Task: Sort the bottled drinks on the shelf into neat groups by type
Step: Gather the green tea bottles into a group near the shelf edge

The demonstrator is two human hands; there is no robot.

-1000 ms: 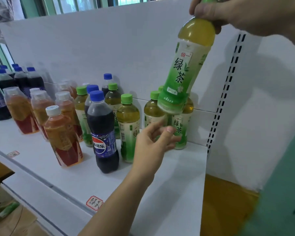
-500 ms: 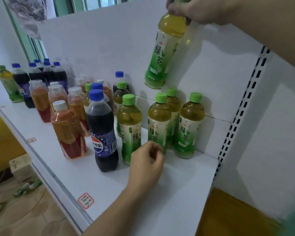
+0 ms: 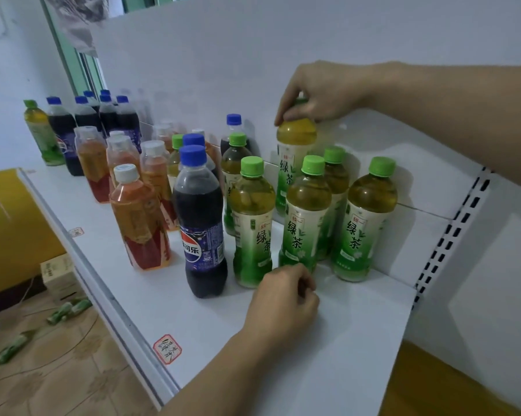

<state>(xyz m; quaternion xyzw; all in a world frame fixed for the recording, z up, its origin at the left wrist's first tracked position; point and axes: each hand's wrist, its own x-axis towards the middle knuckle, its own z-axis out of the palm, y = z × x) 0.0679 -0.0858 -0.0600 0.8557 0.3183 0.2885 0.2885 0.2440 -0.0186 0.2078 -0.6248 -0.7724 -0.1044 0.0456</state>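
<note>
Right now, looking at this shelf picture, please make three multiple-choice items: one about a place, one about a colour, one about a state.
1. Where does the front cola bottle stand?
A. between the front red-tea bottle and a green tea bottle
B. on the floor
C. at the shelf's right end

2. What colour is the front red-tea bottle's cap?
A. blue
B. green
C. white

3. What is the right hand doing?
A. resting flat on the shelf
B. gripping the top of the held green tea bottle
C. holding a cola bottle

Answers: 1 A, orange bottle on its left and green on its right; 2 C, the cap is white; 3 B, fingers wrap the bottle's neck.
</note>
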